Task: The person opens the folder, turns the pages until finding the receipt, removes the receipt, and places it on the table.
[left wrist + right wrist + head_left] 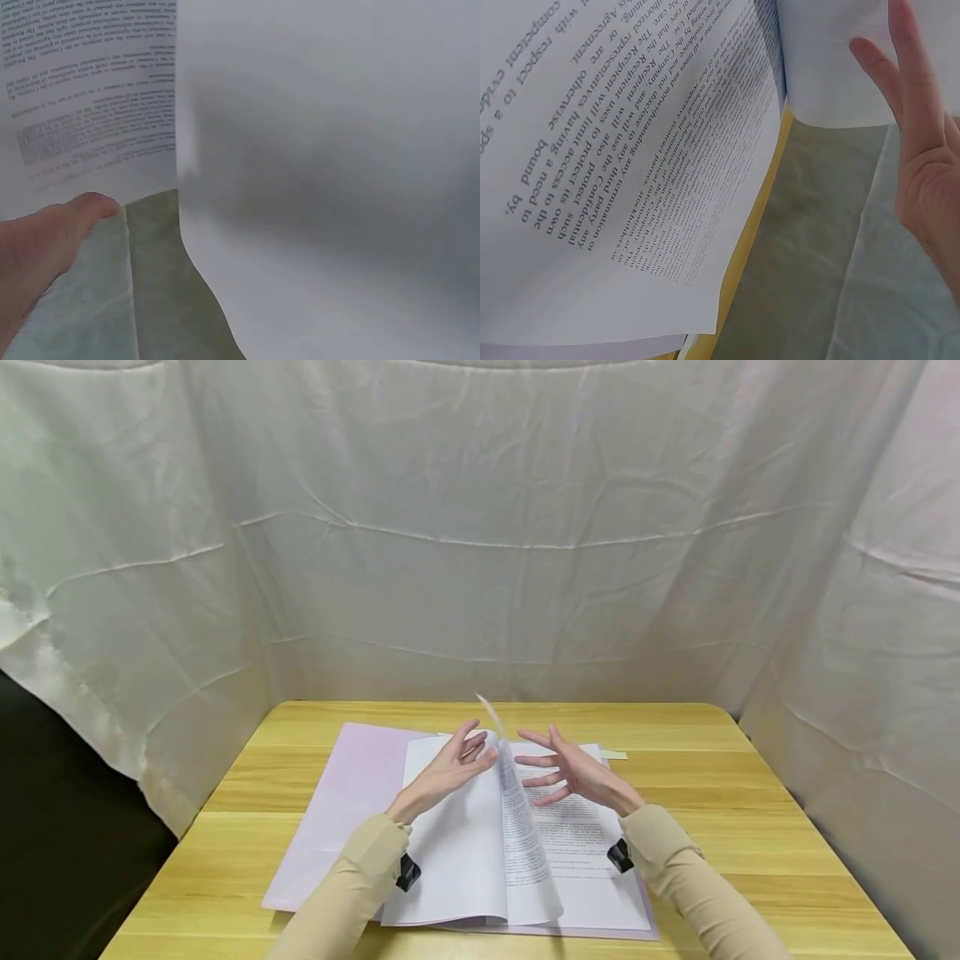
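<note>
A lavender folder [352, 793] lies spread on the table with printed sheets inside. One page [525, 852] stands up from the middle, curved, its printed side toward the right. My left hand [446, 768] is over the blank left-hand sheet [457, 852], fingers loosely bent, fingertips close beside the raised page. On the page's other side, my right hand [581, 772] hovers above the printed right-hand sheet [592, 868] with fingers spread. In the left wrist view a thumb [67, 225] shows near printed text. Nothing is gripped in either hand.
Beneath everything is a wooden table [720, 793] with rounded far corners. A pale tab [613, 755] sticks out at the folder's upper right. Grey-white curtains [480, 568] hang behind and at both sides, and a black area [67, 827] shows at the left.
</note>
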`<action>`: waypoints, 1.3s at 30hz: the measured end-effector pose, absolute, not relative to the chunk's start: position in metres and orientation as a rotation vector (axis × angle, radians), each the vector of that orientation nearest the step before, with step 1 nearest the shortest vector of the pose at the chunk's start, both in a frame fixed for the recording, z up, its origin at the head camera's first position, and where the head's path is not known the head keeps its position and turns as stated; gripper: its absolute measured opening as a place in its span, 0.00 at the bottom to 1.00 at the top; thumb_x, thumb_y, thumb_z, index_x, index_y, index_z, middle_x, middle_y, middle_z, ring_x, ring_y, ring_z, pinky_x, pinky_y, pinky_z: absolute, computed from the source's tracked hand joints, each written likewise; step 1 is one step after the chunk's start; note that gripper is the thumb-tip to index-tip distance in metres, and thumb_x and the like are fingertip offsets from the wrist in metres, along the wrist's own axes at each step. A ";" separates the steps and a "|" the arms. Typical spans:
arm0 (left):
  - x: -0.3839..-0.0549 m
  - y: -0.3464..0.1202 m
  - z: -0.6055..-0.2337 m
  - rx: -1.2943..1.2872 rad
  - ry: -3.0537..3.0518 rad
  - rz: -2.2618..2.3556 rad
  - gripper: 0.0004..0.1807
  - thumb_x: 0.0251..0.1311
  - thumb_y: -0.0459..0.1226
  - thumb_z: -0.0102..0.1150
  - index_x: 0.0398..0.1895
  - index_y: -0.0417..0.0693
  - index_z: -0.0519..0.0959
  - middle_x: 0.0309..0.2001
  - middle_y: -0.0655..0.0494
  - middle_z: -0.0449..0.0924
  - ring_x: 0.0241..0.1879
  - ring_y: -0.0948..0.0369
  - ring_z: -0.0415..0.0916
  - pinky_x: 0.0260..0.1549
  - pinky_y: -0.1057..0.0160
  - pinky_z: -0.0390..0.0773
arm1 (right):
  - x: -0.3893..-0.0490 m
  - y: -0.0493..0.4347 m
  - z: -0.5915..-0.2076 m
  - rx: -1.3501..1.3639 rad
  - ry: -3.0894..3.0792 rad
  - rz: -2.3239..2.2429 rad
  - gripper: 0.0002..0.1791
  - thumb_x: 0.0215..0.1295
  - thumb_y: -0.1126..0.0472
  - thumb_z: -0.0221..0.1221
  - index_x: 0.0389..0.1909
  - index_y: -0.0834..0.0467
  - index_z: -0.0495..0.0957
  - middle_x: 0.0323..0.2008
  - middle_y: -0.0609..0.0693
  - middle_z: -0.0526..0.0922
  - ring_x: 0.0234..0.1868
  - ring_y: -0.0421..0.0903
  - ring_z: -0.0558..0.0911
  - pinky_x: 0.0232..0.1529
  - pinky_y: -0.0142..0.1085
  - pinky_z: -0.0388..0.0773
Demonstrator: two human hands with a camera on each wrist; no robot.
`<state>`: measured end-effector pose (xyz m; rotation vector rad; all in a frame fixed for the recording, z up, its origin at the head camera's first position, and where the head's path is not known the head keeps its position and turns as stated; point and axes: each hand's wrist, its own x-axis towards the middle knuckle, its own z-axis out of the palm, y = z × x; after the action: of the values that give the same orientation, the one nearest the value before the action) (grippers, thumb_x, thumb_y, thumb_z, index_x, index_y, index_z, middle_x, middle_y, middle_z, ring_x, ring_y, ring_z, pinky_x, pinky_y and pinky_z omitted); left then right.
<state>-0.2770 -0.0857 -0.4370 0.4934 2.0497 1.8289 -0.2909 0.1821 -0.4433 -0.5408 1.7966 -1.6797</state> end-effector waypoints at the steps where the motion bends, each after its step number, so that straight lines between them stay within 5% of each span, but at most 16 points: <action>1: -0.277 -0.085 -0.436 0.498 2.051 1.834 0.51 0.67 0.52 0.61 0.82 0.51 0.40 0.81 0.40 0.48 0.81 0.47 0.46 0.79 0.46 0.53 | -0.291 0.182 -0.443 -0.539 1.791 -1.682 0.37 0.79 0.36 0.19 0.82 0.49 0.43 0.77 0.68 0.56 0.67 0.69 0.73 0.54 0.57 0.83; 18: -0.280 -0.078 -0.430 0.391 2.077 1.915 0.46 0.69 0.48 0.60 0.81 0.46 0.45 0.73 0.36 0.64 0.69 0.43 0.71 0.67 0.37 0.71 | -0.289 0.178 -0.443 -0.547 1.772 -1.685 0.39 0.78 0.34 0.20 0.82 0.50 0.45 0.76 0.68 0.58 0.68 0.69 0.72 0.56 0.59 0.82; 28: -0.282 -0.080 -0.431 0.320 2.120 1.968 0.38 0.68 0.35 0.60 0.77 0.41 0.55 0.62 0.33 0.76 0.45 0.56 0.85 0.45 0.54 0.87 | -0.288 0.178 -0.445 -0.574 1.771 -1.669 0.40 0.79 0.35 0.19 0.82 0.53 0.43 0.76 0.67 0.58 0.69 0.68 0.72 0.56 0.59 0.81; 39: -0.280 -0.087 -0.433 0.290 2.255 1.971 0.40 0.59 0.27 0.64 0.74 0.32 0.57 0.57 0.29 0.79 0.43 0.50 0.86 0.41 0.54 0.89 | -0.285 0.180 -0.450 -0.563 1.836 -1.662 0.38 0.79 0.36 0.21 0.81 0.51 0.48 0.76 0.65 0.60 0.69 0.67 0.72 0.55 0.58 0.82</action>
<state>-0.2797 -0.0866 -0.4334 0.2904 2.2548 1.9710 -0.2850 0.1799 -0.4498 -0.5632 1.8359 -1.6619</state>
